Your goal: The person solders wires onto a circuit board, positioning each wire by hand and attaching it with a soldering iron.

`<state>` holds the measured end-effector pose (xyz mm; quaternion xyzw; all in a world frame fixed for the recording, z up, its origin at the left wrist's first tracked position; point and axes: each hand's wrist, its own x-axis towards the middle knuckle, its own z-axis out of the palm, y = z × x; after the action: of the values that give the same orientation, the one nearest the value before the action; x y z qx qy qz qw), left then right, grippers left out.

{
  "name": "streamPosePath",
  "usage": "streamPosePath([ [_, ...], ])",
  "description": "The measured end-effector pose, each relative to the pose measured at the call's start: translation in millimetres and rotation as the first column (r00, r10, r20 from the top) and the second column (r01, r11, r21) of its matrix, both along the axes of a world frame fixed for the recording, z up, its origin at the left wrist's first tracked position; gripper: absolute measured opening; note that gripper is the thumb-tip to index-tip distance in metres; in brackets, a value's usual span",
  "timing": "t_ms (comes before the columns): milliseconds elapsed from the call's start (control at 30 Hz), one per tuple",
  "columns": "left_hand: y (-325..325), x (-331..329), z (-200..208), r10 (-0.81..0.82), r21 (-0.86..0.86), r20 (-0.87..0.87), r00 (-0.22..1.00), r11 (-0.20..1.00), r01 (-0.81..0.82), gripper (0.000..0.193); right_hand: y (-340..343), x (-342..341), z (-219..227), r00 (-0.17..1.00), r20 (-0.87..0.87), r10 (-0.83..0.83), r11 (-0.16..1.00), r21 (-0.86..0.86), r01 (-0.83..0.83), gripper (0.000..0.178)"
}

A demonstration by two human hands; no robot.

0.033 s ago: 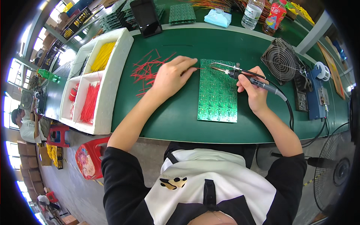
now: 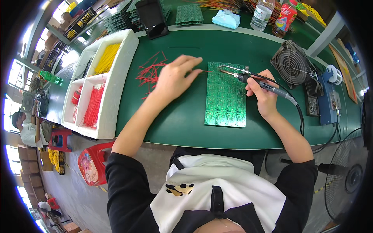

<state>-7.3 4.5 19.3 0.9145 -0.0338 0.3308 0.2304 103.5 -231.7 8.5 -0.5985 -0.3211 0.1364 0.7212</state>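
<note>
My right hand (image 2: 262, 93) grips a soldering iron (image 2: 268, 86) with a thin solder-feed tube beside its tip. The tip hangs over the upper part of a green circuit board panel (image 2: 225, 103) lying flat on the table. Left of the panel, my left hand (image 2: 178, 77) is open, with a gap between thumb and forefinger. A short red wire (image 2: 206, 71) runs from beside the thumb tip to the panel's left edge; whether it is attached there is too small to tell. Behind my left hand lies a loose pile of red wires (image 2: 149, 73).
A white foam box (image 2: 128, 50) with yellow and red wires stands at the left. A black phone (image 2: 152, 19), stacked boards (image 2: 189, 14), a tissue pack (image 2: 226, 19) and bottles (image 2: 262, 15) line the back. A square fan (image 2: 290, 64) and blue solder station (image 2: 328, 97) stand at the right.
My left hand has drawn slightly left, away from the panel, and its fingertips sit farther from the panel's edge. My right hand and the soldering iron look nearly still.
</note>
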Motion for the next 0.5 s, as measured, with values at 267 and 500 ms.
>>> streamPosePath([
  [267, 64, -18, 2, 0.308, 0.175, -0.241, 0.921, 0.947, -0.271, 0.019, -9, 5, 5, 0.998, 0.039, -0.049, 0.999, -0.022, 0.050, 0.019],
  [500, 60, -5, -13, 0.313, 0.303, -0.164, 0.935, 0.918, -0.255, 0.009, -12, 0, 8, 0.998, 0.044, -0.050, 0.998, 0.032, 0.049, 0.019],
])
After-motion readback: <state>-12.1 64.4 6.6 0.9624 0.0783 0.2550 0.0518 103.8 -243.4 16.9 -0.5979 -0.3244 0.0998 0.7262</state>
